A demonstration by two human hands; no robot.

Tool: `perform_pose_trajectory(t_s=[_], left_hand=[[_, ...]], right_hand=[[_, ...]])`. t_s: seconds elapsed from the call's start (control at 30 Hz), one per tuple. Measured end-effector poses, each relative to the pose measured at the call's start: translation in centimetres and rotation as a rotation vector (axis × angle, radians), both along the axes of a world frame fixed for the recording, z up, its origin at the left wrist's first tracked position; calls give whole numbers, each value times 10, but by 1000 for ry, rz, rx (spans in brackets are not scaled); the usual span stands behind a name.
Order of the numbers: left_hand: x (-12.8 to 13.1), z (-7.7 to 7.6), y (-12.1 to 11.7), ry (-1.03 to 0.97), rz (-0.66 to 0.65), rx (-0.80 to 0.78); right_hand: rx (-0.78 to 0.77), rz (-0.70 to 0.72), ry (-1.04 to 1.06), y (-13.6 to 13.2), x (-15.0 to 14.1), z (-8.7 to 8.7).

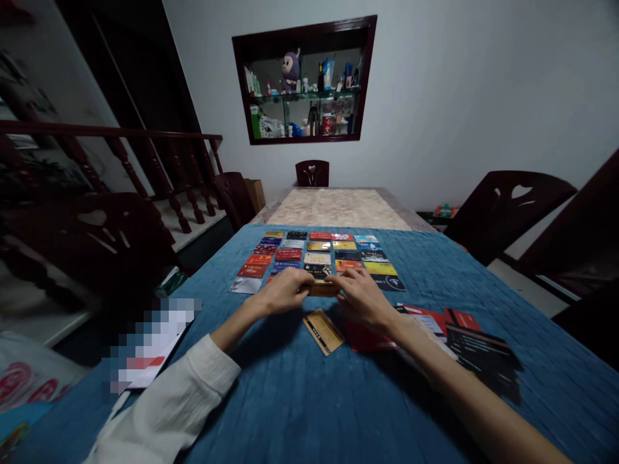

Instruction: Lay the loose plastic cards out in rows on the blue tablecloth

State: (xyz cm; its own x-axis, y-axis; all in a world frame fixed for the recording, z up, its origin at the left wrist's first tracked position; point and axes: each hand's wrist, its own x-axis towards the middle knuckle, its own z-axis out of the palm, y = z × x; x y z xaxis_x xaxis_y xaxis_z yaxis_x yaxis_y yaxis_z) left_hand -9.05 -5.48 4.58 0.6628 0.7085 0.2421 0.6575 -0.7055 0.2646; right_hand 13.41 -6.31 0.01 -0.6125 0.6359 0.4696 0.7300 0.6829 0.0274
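Note:
My left hand (286,289) and my right hand (363,298) pinch the two ends of a brownish-gold card (323,290) at the near side of a card layout. Only a narrow strip of this card shows between the fingers. Beyond it, several columns of colourful cards lie in rows, among them a red card (289,255) and a yellow card (380,268). A gold card (323,331) with a dark stripe lies tilted just in front of my hands. Beneath my right wrist is a red card (372,340), partly covered.
Loose red cards (461,318) and dark cards (478,351) overlap at the right. A blue cloth (271,412) covers the near table. At the left, a flat pixelated object (157,345) lies by a white cable (118,405). Dark chairs (507,200) stand around.

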Motion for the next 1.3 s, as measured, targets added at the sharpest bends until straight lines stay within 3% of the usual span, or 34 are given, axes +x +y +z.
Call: perform_pose_trajectory(t_s=[0.23,0.47,0.9,1.07,1.3], left_hand=[[-3,7,0,-275,-75,182],[-4,13,-4,-294,-39,205],[10,0,2,-340,-27,170],[12,-6,6,-347,-31,165],[17,-14,5,-293,-24,307]], right_hand=[[296,12,164,-3,7,22],[249,31,144,-11,10,35],[378,-3,142,-6,17,25],[341,-16,113,-2,20,21],[329,-30,117,5,28,17]])
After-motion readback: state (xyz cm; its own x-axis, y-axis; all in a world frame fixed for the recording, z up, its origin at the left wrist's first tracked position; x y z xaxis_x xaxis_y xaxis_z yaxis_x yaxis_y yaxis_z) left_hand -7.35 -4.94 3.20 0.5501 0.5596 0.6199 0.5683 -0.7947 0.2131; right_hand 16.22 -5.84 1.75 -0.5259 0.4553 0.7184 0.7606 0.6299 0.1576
